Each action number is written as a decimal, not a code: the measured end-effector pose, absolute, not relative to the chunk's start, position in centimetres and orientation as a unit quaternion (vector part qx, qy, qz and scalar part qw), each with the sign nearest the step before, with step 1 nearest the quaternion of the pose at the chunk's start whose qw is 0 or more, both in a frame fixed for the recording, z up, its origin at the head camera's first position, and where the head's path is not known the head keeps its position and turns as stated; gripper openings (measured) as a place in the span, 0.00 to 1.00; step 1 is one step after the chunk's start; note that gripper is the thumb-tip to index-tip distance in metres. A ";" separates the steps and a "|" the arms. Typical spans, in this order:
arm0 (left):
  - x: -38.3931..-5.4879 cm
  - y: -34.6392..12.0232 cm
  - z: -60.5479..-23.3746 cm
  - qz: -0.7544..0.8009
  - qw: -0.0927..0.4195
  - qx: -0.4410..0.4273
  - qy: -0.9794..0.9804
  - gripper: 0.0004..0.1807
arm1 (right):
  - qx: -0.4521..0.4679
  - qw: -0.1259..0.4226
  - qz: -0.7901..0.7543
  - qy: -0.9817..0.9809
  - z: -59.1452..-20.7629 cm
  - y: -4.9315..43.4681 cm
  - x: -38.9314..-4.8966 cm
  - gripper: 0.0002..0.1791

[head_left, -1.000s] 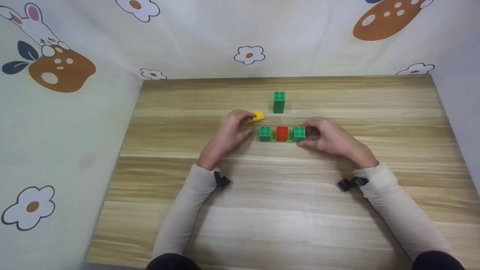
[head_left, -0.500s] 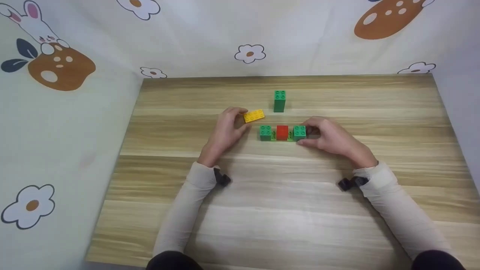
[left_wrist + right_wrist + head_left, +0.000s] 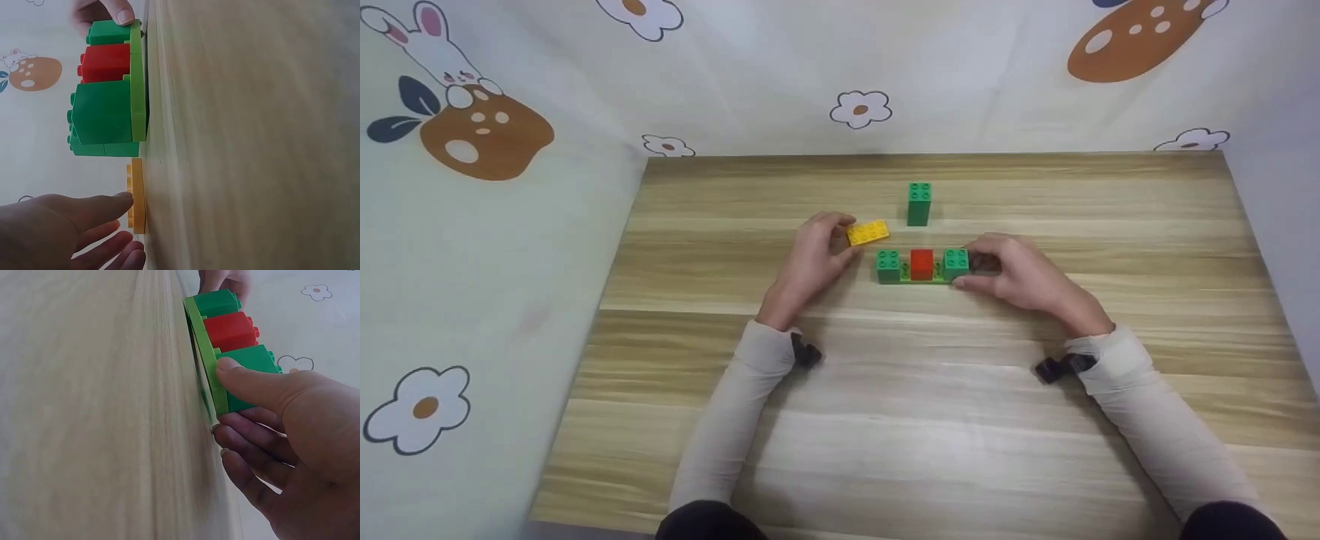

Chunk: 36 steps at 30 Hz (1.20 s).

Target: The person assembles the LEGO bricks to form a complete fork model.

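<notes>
Cream wall point(image 3: 450, 277), printed with a rabbit point(image 3: 439, 60) and flowers, borders the wooden table point(image 3: 930, 405) at far left. Next comes the left sleeve point(image 3: 735, 420), with a black device point(image 3: 807, 354) at its cuff. The left hand point(image 3: 812, 259) is relaxed and holds nothing, its thumb and fingers parted about the left end of the yellow brick point(image 3: 868, 232); whether the thumb touches the brick cannot be told. This brick lies flat on the table, studs upward and slightly oblique, just behind and to the left of the base point(image 3: 138, 95), a light-green strip. On the base, near the middle of the table, stand in order the left green block point(image 3: 889, 267), the red block point(image 3: 922, 265) and the right green block point(image 3: 956, 264), with short gaps between them. Behind the red block, apart from the base, the green tower point(image 3: 919, 204) stands upright. The right hand point(image 3: 1024, 274) grips the right end of the base, its thumb across the front of the right green block and the base's edge, fingers behind. The right sleeve point(image 3: 1162, 420), at far right, bears a second black device point(image 3: 1061, 367).
</notes>
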<state>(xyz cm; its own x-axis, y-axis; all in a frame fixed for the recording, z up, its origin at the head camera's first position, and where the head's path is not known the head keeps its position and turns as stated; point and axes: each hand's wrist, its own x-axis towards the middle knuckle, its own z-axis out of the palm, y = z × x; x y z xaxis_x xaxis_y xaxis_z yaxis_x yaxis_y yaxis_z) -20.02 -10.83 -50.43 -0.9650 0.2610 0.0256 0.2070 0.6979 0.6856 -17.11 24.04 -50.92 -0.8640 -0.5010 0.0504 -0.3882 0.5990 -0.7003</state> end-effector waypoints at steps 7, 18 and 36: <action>-20.9 -10.1 -50.1 0.374 0.055 0.125 0.917 0.24 | -0.247 0.066 -0.377 0.890 -50.5 24.3 -17.1 0.16; -21.7 -9.7 -50.3 0.377 0.065 0.145 0.912 0.20 | -0.242 0.033 -0.399 0.884 -49.7 25.0 -17.5 0.18; -19.6 -6.6 -50.6 0.435 0.147 0.236 0.857 0.21 | -0.227 -0.003 -0.423 0.877 -48.7 25.8 -17.6 0.17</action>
